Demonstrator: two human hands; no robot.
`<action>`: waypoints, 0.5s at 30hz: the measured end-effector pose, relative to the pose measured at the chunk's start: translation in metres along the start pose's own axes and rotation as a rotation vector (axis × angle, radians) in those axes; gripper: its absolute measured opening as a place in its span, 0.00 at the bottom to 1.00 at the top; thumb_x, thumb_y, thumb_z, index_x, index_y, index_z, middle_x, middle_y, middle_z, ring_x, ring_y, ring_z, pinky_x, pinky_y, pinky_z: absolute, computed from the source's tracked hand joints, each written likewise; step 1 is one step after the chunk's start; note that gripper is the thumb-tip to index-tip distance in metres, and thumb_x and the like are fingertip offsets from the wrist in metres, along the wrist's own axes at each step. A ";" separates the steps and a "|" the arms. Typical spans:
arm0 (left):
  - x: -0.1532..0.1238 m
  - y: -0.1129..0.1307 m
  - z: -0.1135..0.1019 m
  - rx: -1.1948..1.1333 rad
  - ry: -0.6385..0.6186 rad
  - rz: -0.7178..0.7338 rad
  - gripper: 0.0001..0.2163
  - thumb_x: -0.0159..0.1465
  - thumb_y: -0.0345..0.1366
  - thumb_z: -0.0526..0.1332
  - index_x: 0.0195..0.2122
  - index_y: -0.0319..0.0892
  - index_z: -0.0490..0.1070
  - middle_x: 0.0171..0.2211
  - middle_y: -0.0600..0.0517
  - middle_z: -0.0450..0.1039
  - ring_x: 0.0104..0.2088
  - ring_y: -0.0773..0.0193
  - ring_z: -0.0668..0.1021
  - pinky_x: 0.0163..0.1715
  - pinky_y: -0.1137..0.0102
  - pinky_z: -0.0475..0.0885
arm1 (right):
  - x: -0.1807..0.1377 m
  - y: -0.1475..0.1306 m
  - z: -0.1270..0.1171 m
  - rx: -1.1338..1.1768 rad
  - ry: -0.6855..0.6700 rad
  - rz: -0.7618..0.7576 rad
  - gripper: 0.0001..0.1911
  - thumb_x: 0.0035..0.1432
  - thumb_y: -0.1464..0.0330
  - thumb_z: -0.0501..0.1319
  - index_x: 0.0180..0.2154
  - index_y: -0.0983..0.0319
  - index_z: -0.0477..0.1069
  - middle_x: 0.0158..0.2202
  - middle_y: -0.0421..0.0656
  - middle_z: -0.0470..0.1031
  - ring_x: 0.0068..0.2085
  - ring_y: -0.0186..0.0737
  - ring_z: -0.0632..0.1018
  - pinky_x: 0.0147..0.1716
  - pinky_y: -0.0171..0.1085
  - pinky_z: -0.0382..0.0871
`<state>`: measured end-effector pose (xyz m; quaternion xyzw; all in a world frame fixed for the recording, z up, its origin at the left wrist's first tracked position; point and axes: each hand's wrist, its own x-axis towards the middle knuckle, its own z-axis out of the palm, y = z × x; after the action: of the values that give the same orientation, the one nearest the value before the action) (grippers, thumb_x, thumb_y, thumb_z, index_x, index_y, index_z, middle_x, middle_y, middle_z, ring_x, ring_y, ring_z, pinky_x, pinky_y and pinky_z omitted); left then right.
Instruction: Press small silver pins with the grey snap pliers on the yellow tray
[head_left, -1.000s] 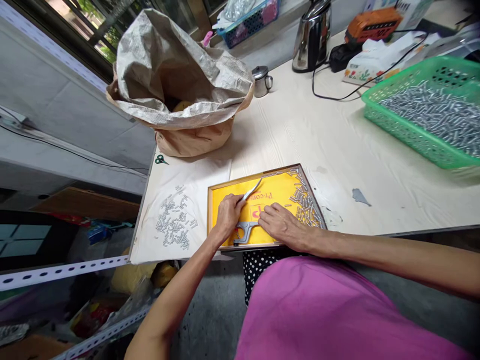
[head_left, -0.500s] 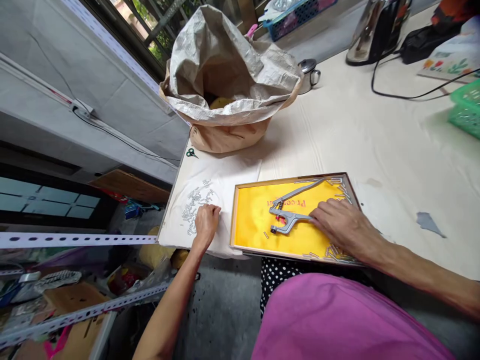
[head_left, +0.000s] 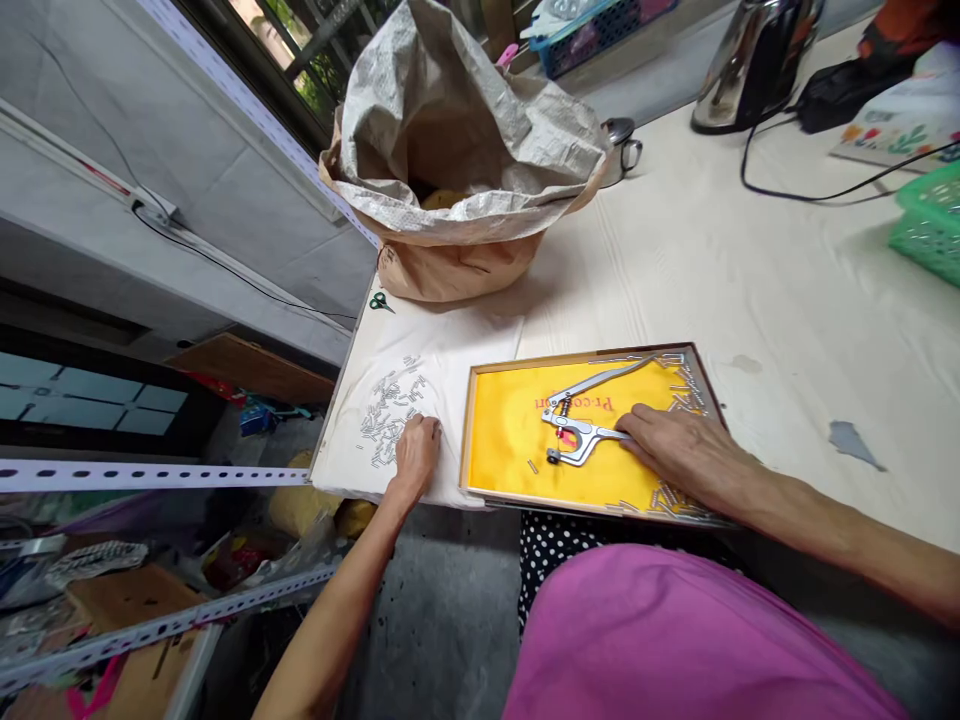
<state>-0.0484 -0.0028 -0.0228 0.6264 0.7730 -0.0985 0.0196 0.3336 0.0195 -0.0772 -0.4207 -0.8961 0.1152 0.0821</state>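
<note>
Since half a second ago, little moves: left hand [head_left: 415, 452] rests with fingers curled on the small metal pins [head_left: 386, 415], while right hand [head_left: 675, 450] lies flat on the press pliers [head_left: 581, 425] inside the yellow tray [head_left: 510, 455]. Picking one pin seems underway.

Yellow tray lining [head_left: 510, 450] with red lettering, silver pliers [head_left: 581, 430], green scissors [head_left: 381, 301], magenta shirt [head_left: 675, 640]

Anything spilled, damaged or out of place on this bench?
A grey patch on the table looks like chipped surface. Small metal pieces lie scattered loose on the white sheet by the left hand, outside the yellow tray.
</note>
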 end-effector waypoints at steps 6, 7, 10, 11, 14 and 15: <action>-0.001 0.001 -0.011 -0.024 0.038 0.054 0.09 0.66 0.26 0.55 0.37 0.38 0.76 0.40 0.42 0.75 0.44 0.56 0.76 0.44 0.66 0.69 | 0.006 0.000 0.002 -0.027 -0.068 -0.014 0.09 0.66 0.74 0.50 0.35 0.60 0.66 0.33 0.43 0.71 0.30 0.40 0.73 0.28 0.39 0.52; -0.002 0.003 -0.014 -0.076 0.079 0.059 0.09 0.65 0.26 0.55 0.36 0.38 0.75 0.39 0.43 0.76 0.44 0.56 0.76 0.44 0.66 0.70 | 0.006 0.000 0.001 -0.025 -0.075 -0.021 0.09 0.65 0.75 0.50 0.34 0.60 0.66 0.33 0.43 0.71 0.30 0.41 0.73 0.28 0.39 0.52; -0.008 0.023 -0.020 -0.450 0.143 0.050 0.05 0.63 0.30 0.59 0.34 0.39 0.75 0.33 0.47 0.76 0.36 0.60 0.78 0.39 0.68 0.72 | 0.005 -0.002 -0.004 -0.034 -0.075 -0.067 0.10 0.63 0.77 0.50 0.34 0.60 0.66 0.33 0.44 0.72 0.31 0.41 0.73 0.28 0.38 0.52; -0.012 0.034 -0.021 -0.631 0.099 0.034 0.05 0.62 0.33 0.60 0.34 0.40 0.75 0.31 0.49 0.76 0.32 0.63 0.78 0.34 0.69 0.73 | 0.005 -0.004 -0.006 -0.043 -0.062 -0.083 0.10 0.63 0.78 0.50 0.35 0.60 0.66 0.33 0.44 0.72 0.31 0.40 0.73 0.28 0.38 0.52; -0.026 0.073 -0.018 -1.103 -0.165 -0.045 0.09 0.58 0.40 0.65 0.33 0.38 0.75 0.24 0.53 0.74 0.22 0.68 0.74 0.23 0.73 0.71 | 0.005 -0.008 -0.010 -0.091 0.017 -0.115 0.10 0.63 0.78 0.50 0.36 0.60 0.66 0.33 0.44 0.73 0.31 0.39 0.73 0.28 0.38 0.53; -0.030 0.086 -0.016 -1.196 -0.232 -0.067 0.11 0.56 0.42 0.66 0.32 0.38 0.75 0.23 0.54 0.73 0.20 0.68 0.73 0.22 0.74 0.70 | 0.006 -0.009 -0.011 -0.108 0.046 -0.130 0.10 0.63 0.79 0.50 0.37 0.60 0.66 0.33 0.44 0.73 0.31 0.39 0.73 0.28 0.38 0.52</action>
<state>0.0428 -0.0126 -0.0138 0.4675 0.7064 0.2843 0.4490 0.3260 0.0201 -0.0640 -0.3682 -0.9242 0.0514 0.0871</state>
